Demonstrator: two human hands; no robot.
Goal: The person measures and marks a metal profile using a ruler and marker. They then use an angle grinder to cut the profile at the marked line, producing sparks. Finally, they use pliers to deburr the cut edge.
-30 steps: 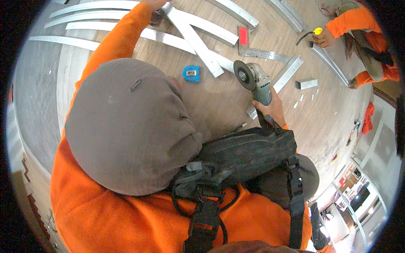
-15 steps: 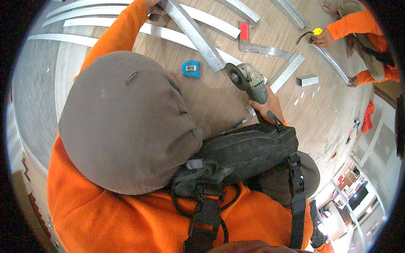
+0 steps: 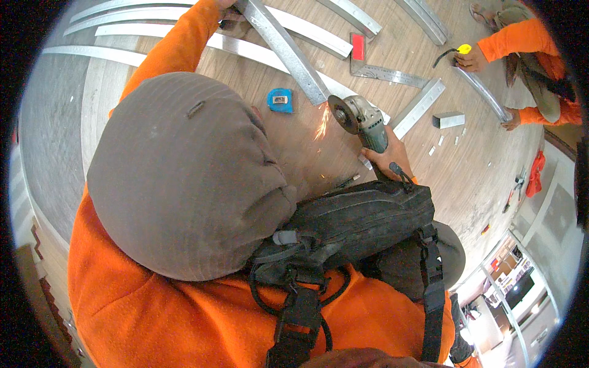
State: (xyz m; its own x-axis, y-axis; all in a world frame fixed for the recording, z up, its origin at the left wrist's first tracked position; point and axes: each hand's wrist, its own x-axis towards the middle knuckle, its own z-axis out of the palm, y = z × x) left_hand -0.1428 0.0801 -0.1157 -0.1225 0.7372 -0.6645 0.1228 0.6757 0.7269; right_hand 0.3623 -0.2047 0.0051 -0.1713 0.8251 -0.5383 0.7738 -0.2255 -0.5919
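My right hand (image 3: 388, 158) grips the grey body of an angle grinder (image 3: 367, 124). Its disc (image 3: 342, 113) meets the lower end of a long galvanised metal channel (image 3: 283, 48) that lies on the wooden floor, and sparks (image 3: 321, 127) fly off to the left. My left arm, in an orange sleeve, stretches to the top edge, where my left hand (image 3: 230, 12) presses down on the same channel. A grey hood and a black strapped bag fill the middle of the view and hide the floor below them.
A blue tape measure (image 3: 280, 99) lies just left of the grinder. More metal channels (image 3: 215, 43), a red-handled square (image 3: 359, 49), a short offcut (image 3: 448, 119) and small scraps lie around. At the upper right another person's hand (image 3: 469, 60) holds a yellow-handled tool.
The grinder has moved up against the channel and sparks now fly from the disc. My left hand stays on the channel's far end.
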